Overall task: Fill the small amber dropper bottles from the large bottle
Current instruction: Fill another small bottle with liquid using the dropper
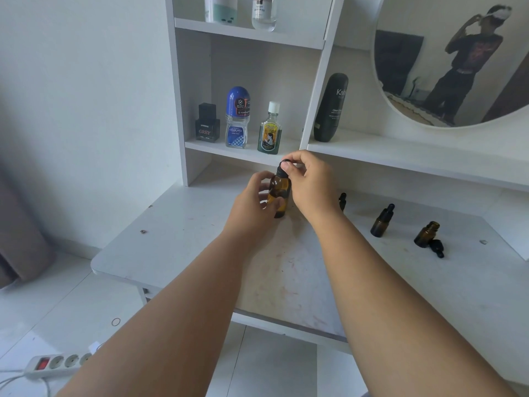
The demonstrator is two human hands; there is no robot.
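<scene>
The large amber bottle (280, 189) stands upright on the white desk (177, 242), partly filled with liquid. My left hand (253, 202) wraps its body from the left. My right hand (307, 181) pinches the bottle's black cap (283, 168) from above. To the right stand small amber dropper bottles: one (342, 200) mostly hidden behind my right wrist, one (382, 220) capped with a black dropper, and one (426, 234) uncapped, with its black dropper cap (437, 247) lying beside it on the desk.
A shelf just behind the hands carries a black perfume bottle (207, 123), a blue roll-on (237, 117) and a green bottle (269, 130). A black bottle (331, 108) stands further right under a round mirror (446, 61). A power strip (54, 365) lies on the floor.
</scene>
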